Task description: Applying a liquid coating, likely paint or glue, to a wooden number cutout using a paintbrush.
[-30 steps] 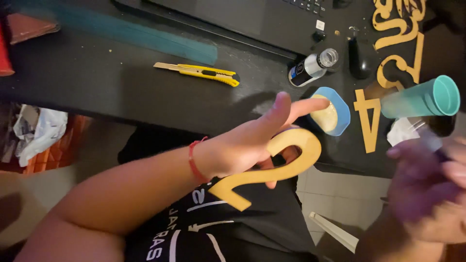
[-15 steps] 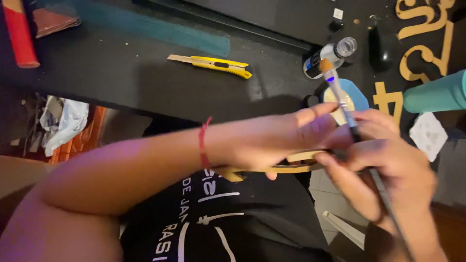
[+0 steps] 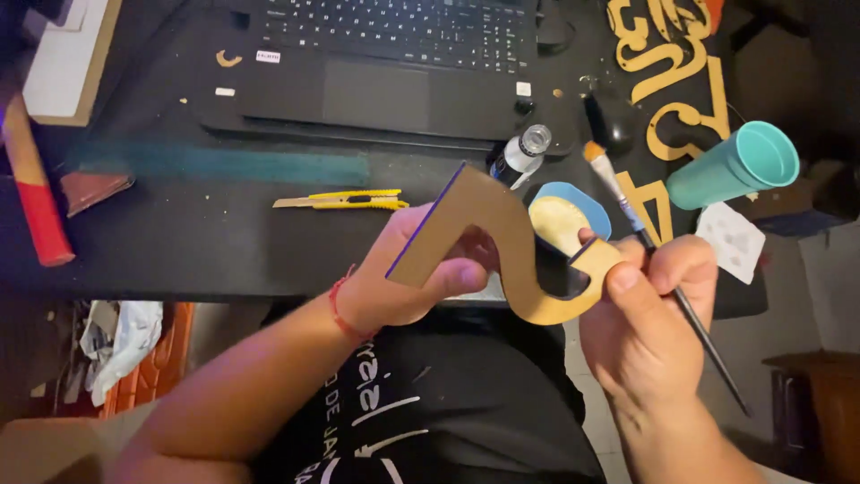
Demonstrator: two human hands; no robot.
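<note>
I hold the gold cut-out numeral (image 3: 502,242), shaped like a two, up over my lap, just near of the black table (image 3: 179,233) edge. My left hand (image 3: 403,282) is closed around its upper bar, thumb on the underside, fingers wrapped behind. My right hand (image 3: 649,309) pinches the numeral's lower tail between thumb and fingers, and the same hand is clamped on a thin paintbrush (image 3: 658,269), whose bristle tip points far and left, towards the bottle.

My worry is the double duty on the right: with brush and numeral sharing one grip, a small twist could let the handle slide, or drag the bristles across the painted face. The piece is thin and held only at its two ends, so squeezing hard might flex it. If it slips, it drops to my dark shirt or the floor.

Just far of the numeral sits a shallow blue dish (image 3: 582,202) with a pale yellowish patch in it, probably paint. Beside that, to its left, stands a small bottle with a silvery cap (image 3: 521,152), capped; I cannot tell what is in it. To the right a teal cup (image 3: 736,166) lies on its side, mouth towards the right; its inside is hidden. Further out are a yellow utility knife (image 3: 345,200), a laptop (image 3: 394,63), more gold cut-outs (image 3: 667,81) and a red-handled tool (image 3: 36,202).
</note>
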